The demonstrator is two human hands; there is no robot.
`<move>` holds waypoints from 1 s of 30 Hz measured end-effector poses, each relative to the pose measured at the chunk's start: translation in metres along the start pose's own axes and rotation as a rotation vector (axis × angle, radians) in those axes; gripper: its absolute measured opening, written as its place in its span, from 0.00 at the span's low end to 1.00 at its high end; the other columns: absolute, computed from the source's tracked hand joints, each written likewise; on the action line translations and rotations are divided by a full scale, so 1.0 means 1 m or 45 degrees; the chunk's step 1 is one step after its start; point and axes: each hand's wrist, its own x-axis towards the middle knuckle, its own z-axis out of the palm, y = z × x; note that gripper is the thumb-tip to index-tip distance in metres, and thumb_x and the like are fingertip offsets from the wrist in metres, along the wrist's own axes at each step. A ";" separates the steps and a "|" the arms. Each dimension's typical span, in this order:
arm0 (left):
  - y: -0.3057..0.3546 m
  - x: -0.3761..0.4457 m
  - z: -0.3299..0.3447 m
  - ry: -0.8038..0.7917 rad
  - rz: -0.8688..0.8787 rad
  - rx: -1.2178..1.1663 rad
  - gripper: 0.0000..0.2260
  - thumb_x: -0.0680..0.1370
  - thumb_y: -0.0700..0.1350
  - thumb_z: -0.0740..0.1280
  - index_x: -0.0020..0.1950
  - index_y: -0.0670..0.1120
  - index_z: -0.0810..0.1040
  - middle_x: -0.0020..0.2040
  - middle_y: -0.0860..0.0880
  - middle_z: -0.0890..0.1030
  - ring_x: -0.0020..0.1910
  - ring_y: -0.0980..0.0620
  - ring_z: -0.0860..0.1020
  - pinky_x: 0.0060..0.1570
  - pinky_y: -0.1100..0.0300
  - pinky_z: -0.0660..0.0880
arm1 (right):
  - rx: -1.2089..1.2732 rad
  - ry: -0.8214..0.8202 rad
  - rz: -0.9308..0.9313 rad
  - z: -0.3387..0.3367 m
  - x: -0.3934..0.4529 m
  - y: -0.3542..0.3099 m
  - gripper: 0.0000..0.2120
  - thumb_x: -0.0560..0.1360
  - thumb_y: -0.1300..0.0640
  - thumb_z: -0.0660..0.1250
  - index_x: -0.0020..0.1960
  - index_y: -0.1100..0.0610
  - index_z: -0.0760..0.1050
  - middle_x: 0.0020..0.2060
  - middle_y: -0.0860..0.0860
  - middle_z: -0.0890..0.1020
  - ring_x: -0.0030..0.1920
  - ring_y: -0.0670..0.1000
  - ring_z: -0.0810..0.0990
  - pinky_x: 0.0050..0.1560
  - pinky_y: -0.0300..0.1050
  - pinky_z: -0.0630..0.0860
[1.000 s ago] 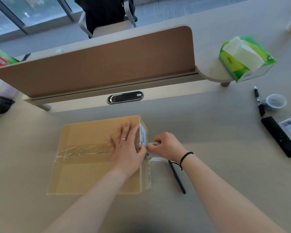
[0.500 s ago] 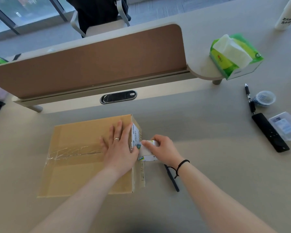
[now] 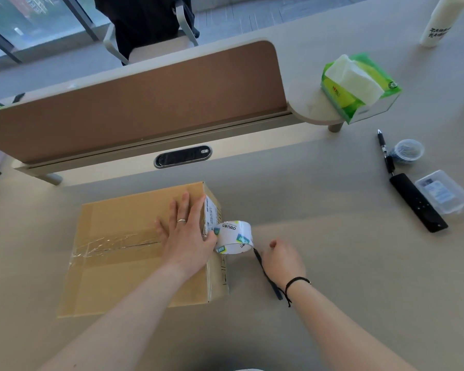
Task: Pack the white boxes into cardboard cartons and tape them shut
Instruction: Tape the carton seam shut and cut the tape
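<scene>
A closed cardboard carton [image 3: 113, 263] lies on the desk, with clear tape [image 3: 105, 245] stuck along its top seam. My left hand [image 3: 185, 236] lies flat on the carton's right end, thumb at the edge where the tape bends down. A roll of clear tape [image 3: 235, 236] hangs off that edge on its own strip, beside the carton's right side. My right hand [image 3: 281, 261] is just right of the roll, fingers curled over a thin black cutter [image 3: 275, 289] lying on the desk. No white boxes show.
A brown divider panel [image 3: 145, 108] runs behind the carton. On the right lie a tissue pack [image 3: 359, 87], a pen [image 3: 385, 151], a cup of clips [image 3: 409, 151], a black remote [image 3: 418, 207] and a clear plastic case [image 3: 445, 191]. A white bottle [image 3: 442, 20] stands far right.
My right hand let go of the tape roll and dropped right onto the black cutter. The roll now hangs at the carton's edge. My left hand stayed pressed on the carton.
</scene>
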 end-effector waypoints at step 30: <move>0.069 0.071 -0.068 -0.683 0.361 0.210 0.18 0.86 0.53 0.55 0.56 0.53 0.85 0.54 0.56 0.82 0.55 0.54 0.73 0.71 0.56 0.61 | 1.093 0.120 0.131 -0.012 -0.077 -0.033 0.06 0.80 0.58 0.58 0.48 0.59 0.72 0.32 0.58 0.81 0.24 0.52 0.74 0.25 0.41 0.72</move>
